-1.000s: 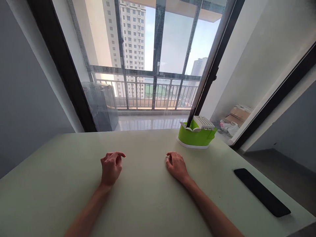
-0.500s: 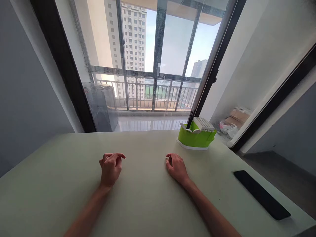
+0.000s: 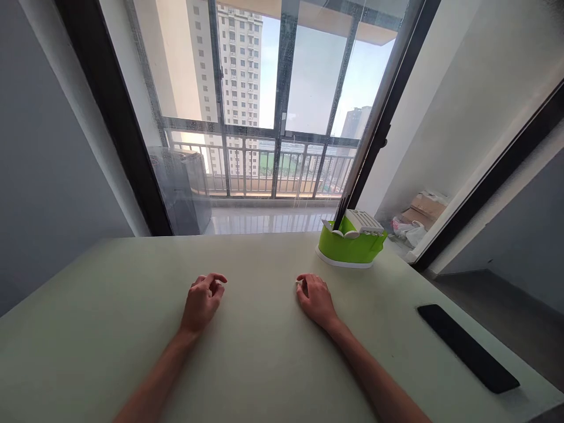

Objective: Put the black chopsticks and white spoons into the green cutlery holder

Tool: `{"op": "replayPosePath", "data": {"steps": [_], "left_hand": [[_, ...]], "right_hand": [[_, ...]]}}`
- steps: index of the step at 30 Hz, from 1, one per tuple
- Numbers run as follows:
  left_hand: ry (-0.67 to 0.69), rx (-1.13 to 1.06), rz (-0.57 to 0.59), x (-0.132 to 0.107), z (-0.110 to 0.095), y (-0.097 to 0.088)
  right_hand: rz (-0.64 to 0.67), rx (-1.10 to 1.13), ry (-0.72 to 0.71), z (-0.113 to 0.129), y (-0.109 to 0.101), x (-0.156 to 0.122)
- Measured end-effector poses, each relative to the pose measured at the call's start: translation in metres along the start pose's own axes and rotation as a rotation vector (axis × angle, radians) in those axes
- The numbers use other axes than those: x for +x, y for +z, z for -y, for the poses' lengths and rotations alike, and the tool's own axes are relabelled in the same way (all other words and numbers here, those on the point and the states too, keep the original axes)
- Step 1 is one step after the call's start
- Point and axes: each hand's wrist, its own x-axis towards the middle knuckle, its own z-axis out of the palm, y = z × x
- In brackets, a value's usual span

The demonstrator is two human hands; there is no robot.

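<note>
My left hand (image 3: 201,301) rests on the pale table (image 3: 264,364) left of centre, fingers loosely curled and nothing in them. My right hand (image 3: 315,298) lies palm down a little to the right, fingers bent under, holding nothing that I can see. Beyond my right hand, near the table's far edge, stands a green and white holder (image 3: 350,242) with a white slotted block and dark handles sticking out of it. Neither hand touches it.
A flat black slab (image 3: 467,346), perhaps a phone, lies near the table's right edge. Behind the table is a large glass door to a balcony with a railing (image 3: 264,170). Boxes and bags (image 3: 418,214) sit on the floor at right.
My left hand has shifted slightly to the right and settled lower on the table. My right hand has stayed put.
</note>
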Motion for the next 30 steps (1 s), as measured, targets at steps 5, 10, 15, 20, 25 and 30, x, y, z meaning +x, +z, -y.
{"op": "replayPosePath", "data": {"steps": [5,10,15,20,25,30], "left_hand": [[-0.041,-0.005,0.007,-0.001,-0.002,0.000],[-0.022,0.015,-0.011,-0.001,0.001,0.000],[-0.024,0.030,-0.054,-0.002,0.002,0.001],[-0.060,0.053,-0.085,-0.001,0.004,0.002],[-0.013,0.084,-0.099,0.003,0.006,0.004],[-0.042,0.114,-0.148,0.003,0.011,0.009]], "right_hand": [[0.006,0.003,0.002,0.000,0.000,0.000],[0.011,0.008,0.003,0.001,-0.001,0.000],[0.015,0.010,0.005,0.000,-0.001,0.000],[0.017,0.009,0.006,0.000,0.000,0.000],[0.017,0.006,0.012,0.001,-0.001,0.000],[0.014,0.006,0.013,0.001,-0.002,-0.001]]}}
